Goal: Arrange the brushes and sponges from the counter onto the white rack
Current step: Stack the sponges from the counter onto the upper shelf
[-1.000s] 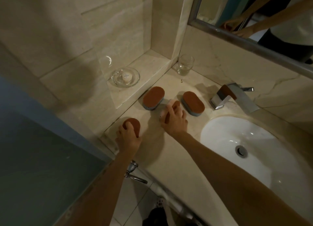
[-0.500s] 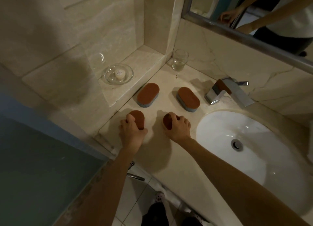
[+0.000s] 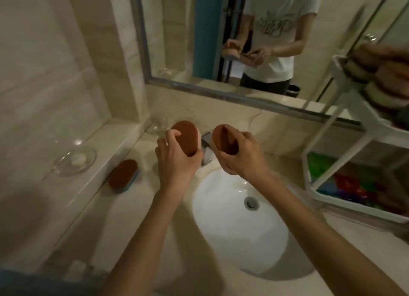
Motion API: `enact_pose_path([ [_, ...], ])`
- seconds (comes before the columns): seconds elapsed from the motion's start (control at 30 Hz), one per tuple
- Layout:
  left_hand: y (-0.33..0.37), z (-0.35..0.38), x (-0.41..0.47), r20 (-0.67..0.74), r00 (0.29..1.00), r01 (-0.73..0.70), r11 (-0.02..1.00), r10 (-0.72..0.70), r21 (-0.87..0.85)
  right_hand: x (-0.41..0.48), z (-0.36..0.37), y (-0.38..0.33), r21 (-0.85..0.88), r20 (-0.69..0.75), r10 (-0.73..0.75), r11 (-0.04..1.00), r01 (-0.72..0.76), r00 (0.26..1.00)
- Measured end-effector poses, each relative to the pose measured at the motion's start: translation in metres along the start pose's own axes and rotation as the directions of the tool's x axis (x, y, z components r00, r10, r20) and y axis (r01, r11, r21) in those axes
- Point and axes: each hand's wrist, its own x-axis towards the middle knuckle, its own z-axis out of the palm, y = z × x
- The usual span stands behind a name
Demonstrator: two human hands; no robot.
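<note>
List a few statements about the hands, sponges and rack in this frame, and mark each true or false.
1. The left hand grips a brown sponge, and the right hand grips a second brown sponge. True.
2. No sponge lies on the counter. False: a blue-based sponge lies on the counter beside the ledge.
3. The top shelf of the white rack is bare. False: brown pads are piled on it.
4. The glass dish sits on the ledge to the left of the sink. True.
</note>
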Motion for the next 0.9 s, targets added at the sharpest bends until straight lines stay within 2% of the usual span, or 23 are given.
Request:
enact_pose_path([
  [0.13, 0.084, 0.035, -0.011, 0.061, 0.982, -0.172, 0.983, 0.176, -0.061, -0.011, -0.090, 0.034, -0.048, -0.204, 0.044, 0.997, -0.055, 0.978],
  [0.27, 0.162, 0.076, -0.033, 0.124, 0.936, -0.316, 0.940, 0.331, -0.126, -0.026, -0.175, 0.078, -0.055, -0.384, 0.095, 0.991, -0.125, 0.918],
  [0.47, 0.265, 0.137, -0.062, 0.186, 0.838, -0.488, 0.857, 0.513, -0.168, -0.038, -0.286, 0.145, -0.008, -0.551, 0.188, 0.973, -0.231, 0.813],
  [0.6, 0.316, 0.174, -0.065, 0.247, 0.828, -0.477, 0.864, 0.503, -0.160, -0.036, -0.349, 0.181, 0.115, -0.566, 0.247, 0.968, -0.221, 0.786],
  [0.7, 0.352, 0.197, -0.067, 0.259, 0.843, -0.438, 0.881, 0.472, -0.181, -0.021, -0.383, 0.215, 0.112, -0.527, 0.303, 0.951, -0.289, 0.794],
  [0.9, 0.390, 0.216, -0.062, 0.226, 0.876, -0.396, 0.903, 0.425, -0.165, 0.029, -0.395, 0.261, 0.120, -0.359, 0.428, 0.902, -0.414, 0.829],
])
